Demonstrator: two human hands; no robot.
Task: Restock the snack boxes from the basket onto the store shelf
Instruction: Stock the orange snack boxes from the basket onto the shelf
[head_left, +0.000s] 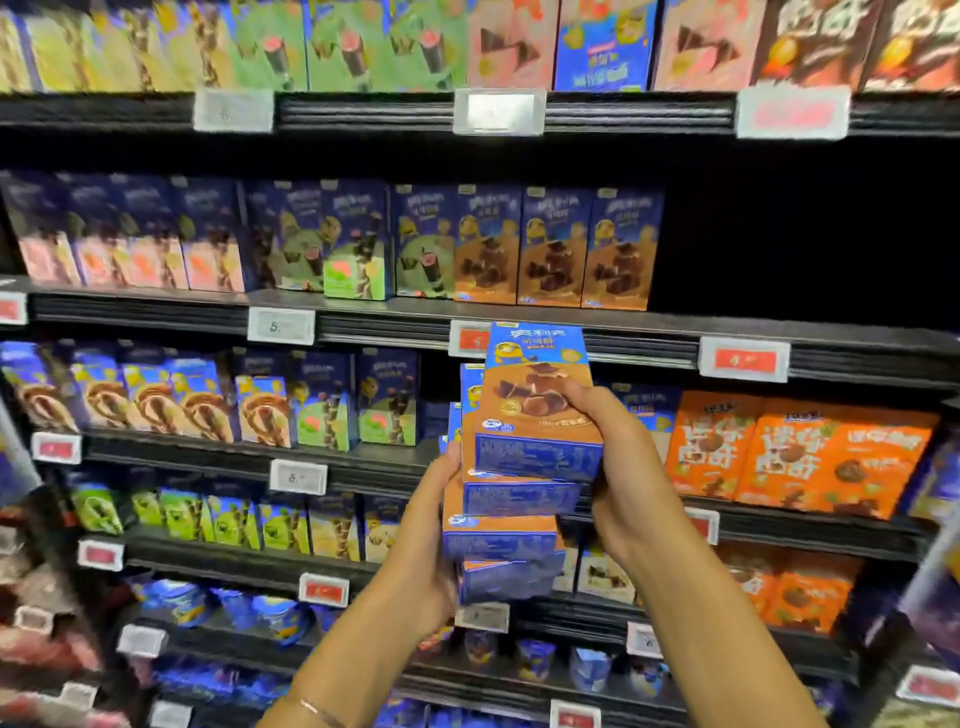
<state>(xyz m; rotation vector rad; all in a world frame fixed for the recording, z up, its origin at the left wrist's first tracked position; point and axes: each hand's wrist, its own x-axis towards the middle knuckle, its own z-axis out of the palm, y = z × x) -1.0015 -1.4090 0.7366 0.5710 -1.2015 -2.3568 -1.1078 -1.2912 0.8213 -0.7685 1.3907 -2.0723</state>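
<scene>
Head view: I see both grips raised in front of a black multi-tier store shelf (675, 325), with a fanned stack of blue-and-brown cardboard snack boxes (511, 499) between them. The left grip (431, 551) cups the stack's left side and lower end, fingers curled round the bottom boxes. The right grip (626, 467) is closed on the topmost box (537, 400), fingers wrapped over its right edge and front.

Above the grips, on the next tier up, stands a row of matching brown-fronted boxes (556, 249). To the right of that row, up and right of the right grip, the tier is a dark gap (805, 234). Just right of the right grip stand orange cardboard boxes (800, 452). Left of the left grip stand blue boxes with green and cream fronts (322, 405), blurred. White-framed price tags with red inserts (744, 359) are clipped along the shelf edges. The aisle is dim, and the picture smears toward its corners.
</scene>
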